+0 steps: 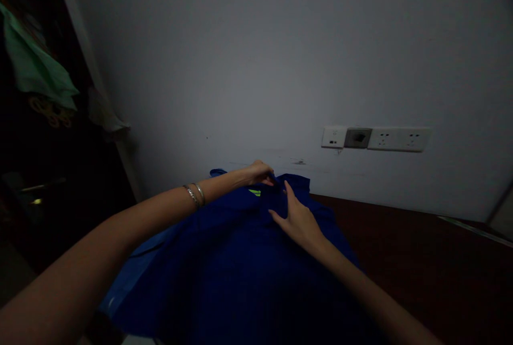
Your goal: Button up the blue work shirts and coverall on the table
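A dark blue garment, seemingly a shirt with a collar, lies spread over a dark table. My left hand is closed on its far edge, by the collar, pinching a fold of the blue cloth. Two silver bangles circle that wrist. Just to the right, my right hand hovers over or lightly touches the collar area, thumb and fingers apart. Between the arms a small yellow-green patch shows on the cloth. Dim light hides most of the garment's detail.
Behind the table rises a pale wall with a row of sockets. The dark reddish table top extends right, with a thin pale strip near its far edge. Lighter blue cloth lies at left. A green cloth hangs by a dark door.
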Demonstrator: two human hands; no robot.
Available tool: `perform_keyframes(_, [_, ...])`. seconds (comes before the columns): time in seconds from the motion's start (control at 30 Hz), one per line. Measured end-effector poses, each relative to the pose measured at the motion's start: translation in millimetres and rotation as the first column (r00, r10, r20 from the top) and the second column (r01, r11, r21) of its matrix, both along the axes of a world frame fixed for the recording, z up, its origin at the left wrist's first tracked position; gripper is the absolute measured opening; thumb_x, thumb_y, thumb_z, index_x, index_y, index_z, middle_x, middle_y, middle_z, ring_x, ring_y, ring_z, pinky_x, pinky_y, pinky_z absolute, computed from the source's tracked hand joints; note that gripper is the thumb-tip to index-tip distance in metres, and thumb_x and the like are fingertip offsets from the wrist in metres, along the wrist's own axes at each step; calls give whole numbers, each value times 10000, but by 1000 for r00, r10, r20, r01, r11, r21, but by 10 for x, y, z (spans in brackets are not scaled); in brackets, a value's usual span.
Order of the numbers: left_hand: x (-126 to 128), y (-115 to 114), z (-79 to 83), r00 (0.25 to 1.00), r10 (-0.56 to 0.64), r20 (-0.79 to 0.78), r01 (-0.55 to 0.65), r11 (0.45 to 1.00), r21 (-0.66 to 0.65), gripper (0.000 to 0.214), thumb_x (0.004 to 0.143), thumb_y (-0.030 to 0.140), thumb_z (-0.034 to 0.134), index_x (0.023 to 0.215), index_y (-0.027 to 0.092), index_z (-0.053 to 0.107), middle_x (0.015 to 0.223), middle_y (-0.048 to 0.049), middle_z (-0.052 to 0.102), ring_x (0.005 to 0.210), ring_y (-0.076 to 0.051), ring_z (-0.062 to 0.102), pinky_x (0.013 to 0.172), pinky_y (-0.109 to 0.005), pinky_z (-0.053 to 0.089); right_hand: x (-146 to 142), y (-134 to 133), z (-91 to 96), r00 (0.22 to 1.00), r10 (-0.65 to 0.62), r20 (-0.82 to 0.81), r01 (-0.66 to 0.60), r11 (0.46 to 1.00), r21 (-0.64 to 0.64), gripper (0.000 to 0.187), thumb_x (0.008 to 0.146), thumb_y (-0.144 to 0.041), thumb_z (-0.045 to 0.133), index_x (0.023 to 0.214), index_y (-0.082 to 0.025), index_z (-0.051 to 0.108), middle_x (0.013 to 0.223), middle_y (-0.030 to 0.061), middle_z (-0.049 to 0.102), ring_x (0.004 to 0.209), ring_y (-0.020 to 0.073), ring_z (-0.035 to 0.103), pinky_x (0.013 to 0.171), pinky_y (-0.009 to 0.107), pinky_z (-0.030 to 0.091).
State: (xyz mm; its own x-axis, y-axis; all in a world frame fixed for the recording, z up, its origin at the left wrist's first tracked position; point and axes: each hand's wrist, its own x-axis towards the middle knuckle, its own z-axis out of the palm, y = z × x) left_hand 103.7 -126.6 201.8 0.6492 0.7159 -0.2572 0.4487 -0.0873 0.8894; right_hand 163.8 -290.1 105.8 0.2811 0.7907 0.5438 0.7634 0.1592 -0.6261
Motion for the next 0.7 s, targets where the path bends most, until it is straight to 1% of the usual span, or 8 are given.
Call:
perform_keyframes(0.1, [146,-121,-41,993,-42,106,41,999,12,146,715,109,459,835,59,526,576,-46,570,525,-132,574,580,-279,492,289,17,-12,998,-54,34,55,998,-34,622,784,-230,389,1360,-134,173,803,91,634,659,197,604,655,332,458])
perform_keyframes(0.17, [205,-187,-66,989,-104,102,101,994,32,208,746,180,458,922,80,501,610,-46,583,548,-135,585,577,-276,487,637,1,-57,993,-111,26,111,994,-20,572,768,-194,394,1325,-158,270,793,69,627,637,169,594,642,293,451])
perform_keyframes(0.27, [239,-237,-192,976,-214,-26,216,969,122,260,766,244,448,988,111,479,665,-50,607,560,-114,581,556,-234,467,1317,-102,-188,956,-278,94,284,957,-63,518,749,-189,419,1263,-152,372,801,69,618,667,174,588,654,288,436])
perform_keyframes(0.37, [233,-266,-462,906,-330,-266,389,895,218,211,738,194,457,925,124,523,705,-40,617,573,-98,571,532,-203,447,2023,-301,-402,855,-469,220,506,847,-162,533,756,-206,432,1269,-88,347,782,122,618,687,212,594,639,299,417])
perform_keyframes(0.43, [213,-305,-680,820,-364,-442,514,808,288,224,694,162,496,910,128,546,734,-35,623,598,-105,571,527,-194,436,2425,-451,-590,788,-522,327,597,777,-200,509,766,-217,420,1251,-78,354,846,164,615,749,250,597,634,317,407])
perform_keyframes(0.53, [162,-403,-969,651,-392,-649,721,585,370,380,636,172,582,1011,135,536,816,-40,633,686,-131,579,579,-201,429,2833,-631,-903,727,-550,412,677,675,-293,452,773,-235,390,1195,-76,401,828,195,613,730,280,597,594,341,400])
perform_keyframes(0.63, [101,-510,-1160,490,-450,-747,861,381,335,481,635,256,612,1090,136,511,936,-74,618,792,-173,580,639,-231,431,2952,-699,-1155,698,-554,454,714,590,-378,429,765,-223,376,1164,-79,434,840,213,599,712,292,594,569,361,404])
perform_keyframes(0.7, [70,-558,-1244,409,-457,-790,907,301,295,510,623,335,628,1089,158,520,978,-87,605,824,-199,575,648,-255,431,2882,-671,-1234,653,-559,510,752,556,-354,434,760,-216,383,1163,-66,441,917,241,569,786,322,579,593,389,411])
